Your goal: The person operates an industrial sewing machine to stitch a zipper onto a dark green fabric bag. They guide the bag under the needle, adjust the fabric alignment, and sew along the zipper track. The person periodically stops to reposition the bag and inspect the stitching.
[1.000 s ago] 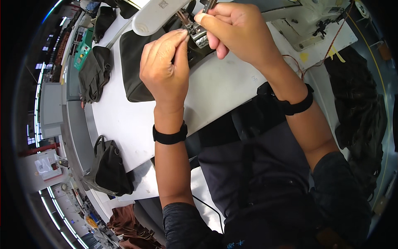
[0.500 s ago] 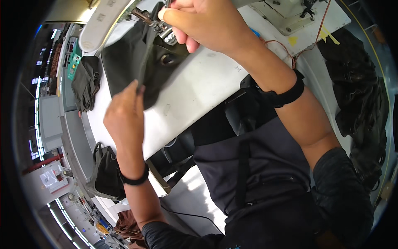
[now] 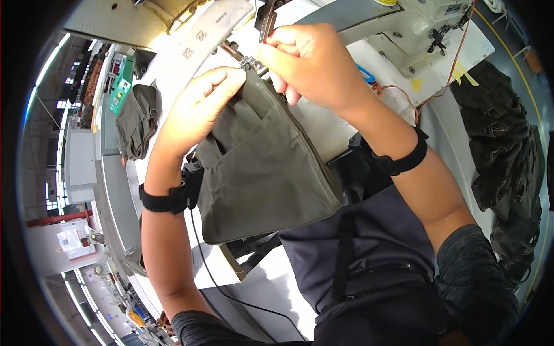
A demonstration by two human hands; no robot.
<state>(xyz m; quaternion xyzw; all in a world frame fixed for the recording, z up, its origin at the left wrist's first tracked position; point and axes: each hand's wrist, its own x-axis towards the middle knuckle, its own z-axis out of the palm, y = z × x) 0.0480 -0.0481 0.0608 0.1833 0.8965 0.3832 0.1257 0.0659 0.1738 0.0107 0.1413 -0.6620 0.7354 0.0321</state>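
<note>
An olive-green fabric bag piece (image 3: pixel 265 167) with seamed edges hangs from the sewing machine's presser foot (image 3: pixel 251 64) over the table edge towards me. My left hand (image 3: pixel 199 106) pinches its upper edge just left of the foot. Close to the right of the foot, my right hand (image 3: pixel 317 66) is closed, thumb against fingers. At its fingertips stands a dark narrow piece (image 3: pixel 265 23), whose kind I cannot make out. Whether my right fingers also grip the fabric is hidden.
The pale machine arm (image 3: pixel 202 34) reaches in from the upper left. Blue-handled scissors (image 3: pixel 365 74) and an orange cord (image 3: pixel 398 92) lie at the right. Dark green fabric pieces (image 3: pixel 496 132) are heaped at far right; another folded olive piece (image 3: pixel 137 121) lies left.
The olive bag piece has swung round and now hangs towards me. My left hand has moved up from its lower edge to beside the presser foot. My right hand has shifted slightly right and down.
</note>
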